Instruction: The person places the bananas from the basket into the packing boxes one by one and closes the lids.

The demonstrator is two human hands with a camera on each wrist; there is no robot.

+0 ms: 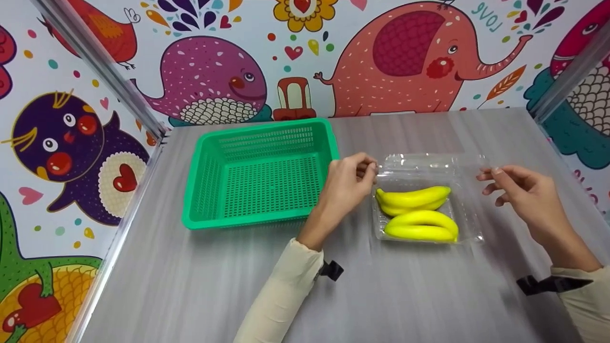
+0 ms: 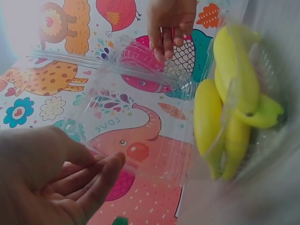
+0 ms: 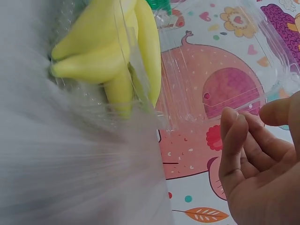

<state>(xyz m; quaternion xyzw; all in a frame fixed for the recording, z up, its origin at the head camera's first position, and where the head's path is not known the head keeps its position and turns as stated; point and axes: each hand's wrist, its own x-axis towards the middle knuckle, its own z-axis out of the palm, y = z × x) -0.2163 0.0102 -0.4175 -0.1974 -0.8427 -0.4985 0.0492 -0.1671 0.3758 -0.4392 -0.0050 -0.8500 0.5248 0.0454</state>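
A clear plastic clamshell box (image 1: 464, 224) lies on the table with its lid (image 1: 429, 162) raised at the back. Yellow bananas (image 1: 419, 225) fill the tray, in two groups. My left hand (image 1: 348, 178) pinches the lid's left edge between thumb and fingertips; the left wrist view shows these fingers (image 2: 110, 171) right at the lid's rim. On the other side, my right hand (image 1: 529, 190) is held up beside the lid's right edge. Its fingers are loosely bent, and the right wrist view shows the thumb (image 3: 276, 112) apart from the fingertips.
Left of the box stands a green perforated plastic basket (image 1: 262, 221), close to my left wrist. The grey table (image 1: 200, 290) is bounded at the back and left by panels (image 1: 305, 57) printed with cartoon animals. Black straps (image 1: 553, 284) sit on both wrists.
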